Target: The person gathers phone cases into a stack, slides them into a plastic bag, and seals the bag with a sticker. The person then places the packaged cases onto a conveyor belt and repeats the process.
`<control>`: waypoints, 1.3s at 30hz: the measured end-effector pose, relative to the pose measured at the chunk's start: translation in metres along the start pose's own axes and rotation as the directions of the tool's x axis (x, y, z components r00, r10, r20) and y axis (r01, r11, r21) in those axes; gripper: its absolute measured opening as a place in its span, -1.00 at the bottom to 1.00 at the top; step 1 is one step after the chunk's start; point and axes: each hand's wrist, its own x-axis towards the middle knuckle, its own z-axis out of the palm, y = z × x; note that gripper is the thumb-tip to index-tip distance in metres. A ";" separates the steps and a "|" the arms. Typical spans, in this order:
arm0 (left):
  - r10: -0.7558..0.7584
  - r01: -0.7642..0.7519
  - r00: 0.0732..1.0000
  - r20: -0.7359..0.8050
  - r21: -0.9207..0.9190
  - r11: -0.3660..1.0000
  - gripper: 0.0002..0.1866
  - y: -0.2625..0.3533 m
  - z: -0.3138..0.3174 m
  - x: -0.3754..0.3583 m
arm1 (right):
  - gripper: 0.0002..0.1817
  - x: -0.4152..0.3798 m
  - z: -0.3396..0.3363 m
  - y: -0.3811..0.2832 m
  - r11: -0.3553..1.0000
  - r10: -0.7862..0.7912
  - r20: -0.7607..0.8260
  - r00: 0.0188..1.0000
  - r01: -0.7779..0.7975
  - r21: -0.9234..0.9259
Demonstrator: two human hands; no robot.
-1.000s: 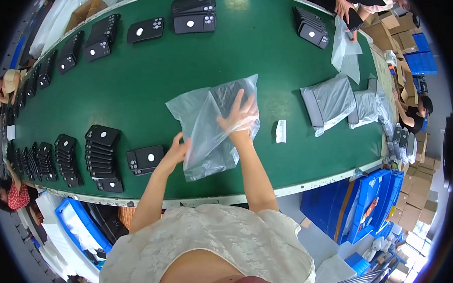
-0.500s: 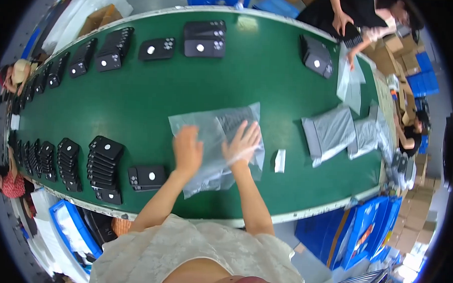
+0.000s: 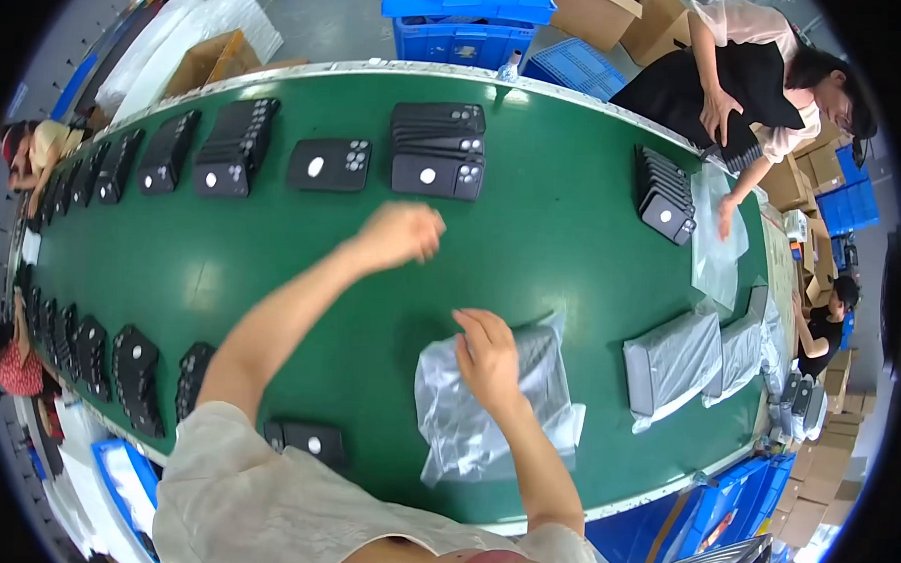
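My left hand [image 3: 402, 235] is stretched forward over the table, just in front of a stack of black phone cases [image 3: 437, 142] with round white stickers. Its fingers are loosely bent, and nothing shows in them. My right hand [image 3: 489, 360] is over a translucent plastic bag [image 3: 525, 423], which lies crumpled on the green table. The right thumb and fingers are apart. A dark flat shape shows faintly through the bag. Left of my left hand lies a smaller pile of phone cases [image 3: 328, 165]. Another low pile [image 3: 306, 440] is partly hidden by my sleeve.
More rows of phone cases [image 3: 135, 375] run along the left of the green table [image 3: 273, 246]. Filled grey bags [image 3: 674, 364] lie to the right. Across the table a co-worker [image 3: 760, 84] handles cases and a clear bag [image 3: 715, 241]. Blue crates [image 3: 464, 39] stand beyond the far edge.
My left hand has left the bag and reached forward toward the far stack. The right hand remains at the bag, its fingers now more bent. The view has shifted.
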 end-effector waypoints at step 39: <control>0.049 0.027 0.899 -0.435 0.168 0.985 -0.05 -0.080 0.023 -0.200 | -0.21 -0.007 0.131 -0.062 0.724 0.412 0.087 0.907 -0.384 0.574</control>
